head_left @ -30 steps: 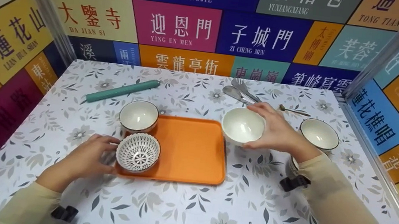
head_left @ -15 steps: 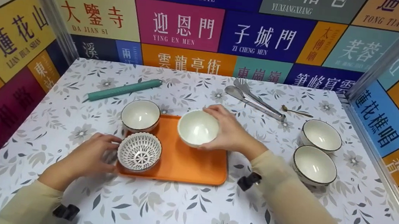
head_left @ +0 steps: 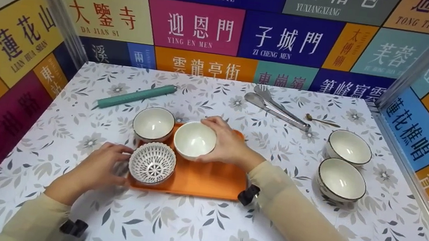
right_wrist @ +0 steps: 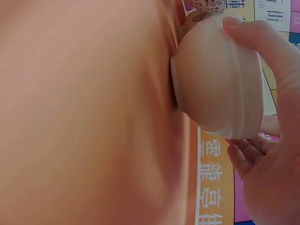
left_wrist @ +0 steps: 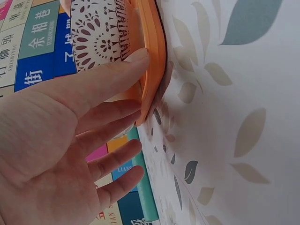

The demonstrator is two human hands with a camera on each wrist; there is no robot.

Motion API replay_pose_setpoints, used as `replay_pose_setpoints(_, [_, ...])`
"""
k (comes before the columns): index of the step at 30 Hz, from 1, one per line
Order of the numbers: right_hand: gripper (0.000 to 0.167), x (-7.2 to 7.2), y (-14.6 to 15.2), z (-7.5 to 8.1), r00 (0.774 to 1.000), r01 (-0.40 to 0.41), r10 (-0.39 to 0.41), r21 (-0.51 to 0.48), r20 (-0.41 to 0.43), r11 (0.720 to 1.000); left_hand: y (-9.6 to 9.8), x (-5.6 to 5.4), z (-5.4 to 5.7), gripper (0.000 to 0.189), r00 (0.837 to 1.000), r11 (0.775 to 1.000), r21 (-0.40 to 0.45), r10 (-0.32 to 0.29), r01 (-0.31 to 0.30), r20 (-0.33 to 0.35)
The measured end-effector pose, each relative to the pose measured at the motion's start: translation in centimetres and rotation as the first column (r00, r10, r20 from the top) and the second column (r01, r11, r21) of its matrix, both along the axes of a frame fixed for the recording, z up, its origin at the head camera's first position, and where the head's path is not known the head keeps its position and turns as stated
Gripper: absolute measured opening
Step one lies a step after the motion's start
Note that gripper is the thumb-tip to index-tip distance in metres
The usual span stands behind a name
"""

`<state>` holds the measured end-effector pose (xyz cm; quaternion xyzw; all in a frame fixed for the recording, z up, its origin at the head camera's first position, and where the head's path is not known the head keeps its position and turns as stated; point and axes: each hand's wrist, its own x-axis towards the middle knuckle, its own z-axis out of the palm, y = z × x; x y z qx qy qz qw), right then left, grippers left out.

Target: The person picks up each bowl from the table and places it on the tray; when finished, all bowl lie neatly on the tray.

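Observation:
My right hand (head_left: 226, 144) grips a plain white bowl (head_left: 195, 140) by its right side, thumb on the near side and fingers on the far side. In the right wrist view the bowl (right_wrist: 218, 79) is very low over the orange tray (head_left: 207, 182); whether its foot touches is hard to tell. My left hand (head_left: 100, 168) is at the tray's left edge, fingers loosely extended, thumb against the tray rim (left_wrist: 152, 70) in the left wrist view. Beside it on the tray sits a patterned bowl with a scalloped rim (head_left: 152, 163). Behind that stands a dark-rimmed bowl (head_left: 153, 123).
Two dark-rimmed bowls (head_left: 341, 179) stand at the right, one behind the other. Metal tongs (head_left: 276, 109) and a small spoon (head_left: 322, 120) lie at the back. A green stick-like roll (head_left: 136, 96) lies back left. Printed panels wall the table.
My right hand has carried the white bowl leftward from beyond the tray's right edge to over the tray, next to the other two bowls. The left hand has stayed at the tray's left edge.

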<state>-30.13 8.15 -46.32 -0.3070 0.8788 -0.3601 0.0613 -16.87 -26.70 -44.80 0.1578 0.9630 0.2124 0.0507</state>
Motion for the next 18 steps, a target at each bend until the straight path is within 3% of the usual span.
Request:
replay_pose_setpoints(10, [0.125, 1.1, 2.0, 0.3, 0.998, -0.054, 0.058, 0.080, -0.040, 0.995, 0.0, 0.1, 0.2, 0.062, 1.000, 1.000, 0.009, 0.005, -0.005, 0.008])
replay_pose_setpoints(18, [0.094, 2.7, 7.4, 1.7, 0.999, 0.040, -0.040, 0.063, -0.009, 0.997, 0.2, -0.1, 0.1, 0.058, 1.000, 1.000, -0.025, -0.013, 0.013, -0.007])
